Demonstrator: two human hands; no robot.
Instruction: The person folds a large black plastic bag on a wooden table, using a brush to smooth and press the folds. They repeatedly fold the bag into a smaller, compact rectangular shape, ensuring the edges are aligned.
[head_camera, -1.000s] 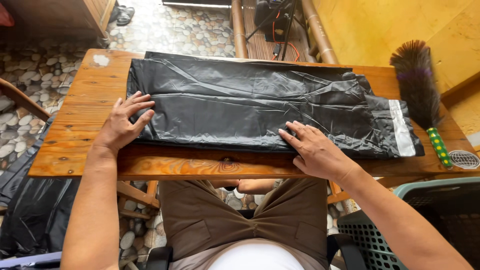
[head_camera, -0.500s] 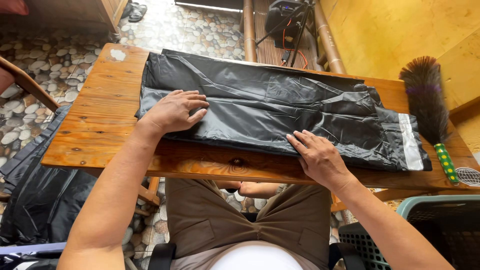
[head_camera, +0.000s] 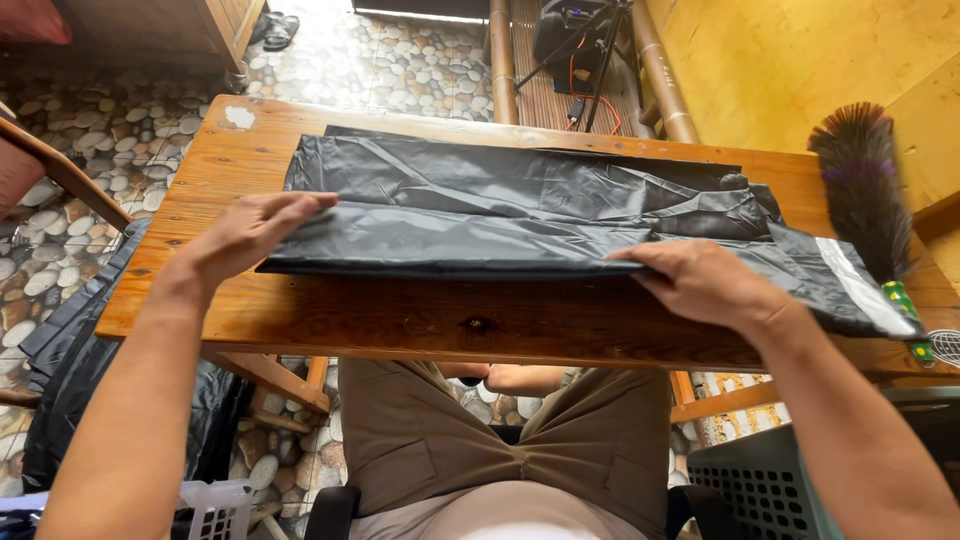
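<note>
A wooden table (head_camera: 300, 320) stands on a pebble floor (head_camera: 90, 200), and most of its top is covered by a long black plastic bag (head_camera: 520, 190), spread flat from near the left edge to the right edge. The near long edge of the bag is lifted and turned over, so a fold runs along its length; I think both hands hold it there to keep the fold straight. The left hand (head_camera: 245, 232) grips the near-left corner of the bag, fingers above and thumb seemingly below. The right hand (head_camera: 700, 280) closes on the same folded edge further right, with the plastic under its fingers. A feather duster (head_camera: 865, 190) lies at the right edge. A green plastic basket (head_camera: 770, 480) stands below the near-right corner.
</note>
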